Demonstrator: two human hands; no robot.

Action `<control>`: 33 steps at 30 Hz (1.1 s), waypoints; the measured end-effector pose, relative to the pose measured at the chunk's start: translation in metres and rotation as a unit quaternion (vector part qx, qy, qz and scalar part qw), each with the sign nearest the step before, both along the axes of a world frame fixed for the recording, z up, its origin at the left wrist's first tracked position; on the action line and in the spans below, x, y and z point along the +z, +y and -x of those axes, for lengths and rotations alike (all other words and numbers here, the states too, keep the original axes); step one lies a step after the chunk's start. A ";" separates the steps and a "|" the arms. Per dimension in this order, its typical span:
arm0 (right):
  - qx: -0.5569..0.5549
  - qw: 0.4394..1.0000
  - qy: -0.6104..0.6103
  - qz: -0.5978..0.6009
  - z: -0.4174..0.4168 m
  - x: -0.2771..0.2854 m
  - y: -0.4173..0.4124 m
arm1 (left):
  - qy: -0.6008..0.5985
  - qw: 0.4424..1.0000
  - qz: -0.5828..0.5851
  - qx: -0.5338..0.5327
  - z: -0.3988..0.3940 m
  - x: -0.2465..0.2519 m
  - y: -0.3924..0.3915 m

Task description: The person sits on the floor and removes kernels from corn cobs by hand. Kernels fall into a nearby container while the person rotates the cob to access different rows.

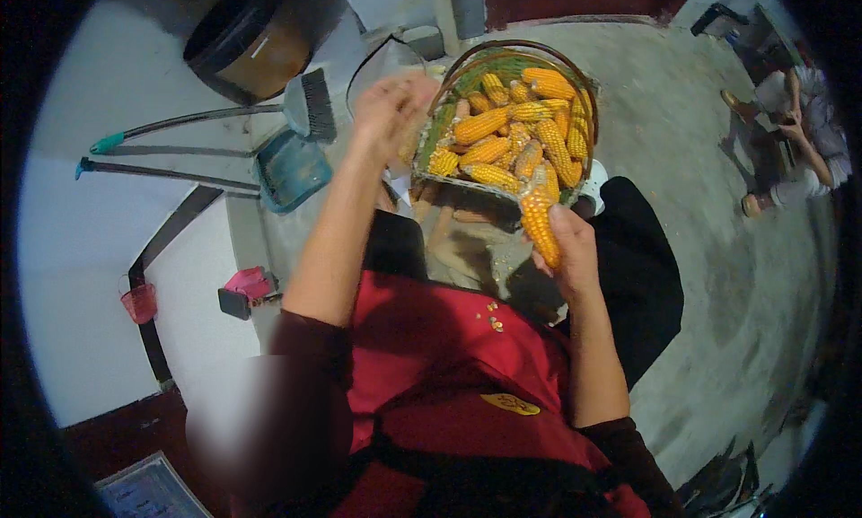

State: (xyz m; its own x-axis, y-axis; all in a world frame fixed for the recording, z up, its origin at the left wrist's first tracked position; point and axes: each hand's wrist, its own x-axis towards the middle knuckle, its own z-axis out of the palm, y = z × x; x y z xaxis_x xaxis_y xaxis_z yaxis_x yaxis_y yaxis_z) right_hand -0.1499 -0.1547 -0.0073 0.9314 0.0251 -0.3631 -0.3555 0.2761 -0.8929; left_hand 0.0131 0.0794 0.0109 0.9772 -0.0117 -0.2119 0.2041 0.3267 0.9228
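Observation:
My right hand (574, 249) grips a yellow ear of dried corn (541, 228), tilted with its upper end at the near rim of a basket. That green woven basket (441, 131) has a brown arched handle (584, 80) and is heaped with corn ears (512, 134). Blurred by motion, my left hand (394, 110) is raised just left of the basket's rim, and whether its fingers hold anything is unclear. Behind it is a pale sack-like container (384, 63) with a dark rim, partly hidden. A few loose kernels (496, 324) rest on my red apron (417, 329).
Bare cobs (448, 238) lie on the floor under the basket's near side. A broom (306, 107) and a blue dustpan (293, 168) are to the left, below a large dark-rimmed barrel (259, 40). Another person (801, 127) sits at far right on the concrete floor (714, 262).

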 end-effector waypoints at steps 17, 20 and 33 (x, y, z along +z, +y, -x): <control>-0.021 0.938 -0.264 0.225 0.003 -0.013 0.010 | -0.063 0.939 -0.129 -0.312 0.121 -0.038 -0.081; 0.031 0.951 -0.215 0.222 0.003 -0.006 0.005 | -0.018 0.948 -0.078 -0.309 0.119 -0.024 -0.073; 0.032 0.993 -0.002 -0.116 -0.002 0.004 -0.003 | 0.007 0.939 -0.116 -0.324 0.097 0.015 -0.044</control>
State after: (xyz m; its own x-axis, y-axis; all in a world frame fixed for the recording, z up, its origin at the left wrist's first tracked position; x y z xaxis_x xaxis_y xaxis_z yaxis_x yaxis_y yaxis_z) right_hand -0.1482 -0.1582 -0.0033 0.9269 0.1660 -0.3366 -0.3749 0.4518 -0.8095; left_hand -0.0841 0.0356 0.0257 0.7785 -0.5541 -0.2950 0.3036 -0.0789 0.9495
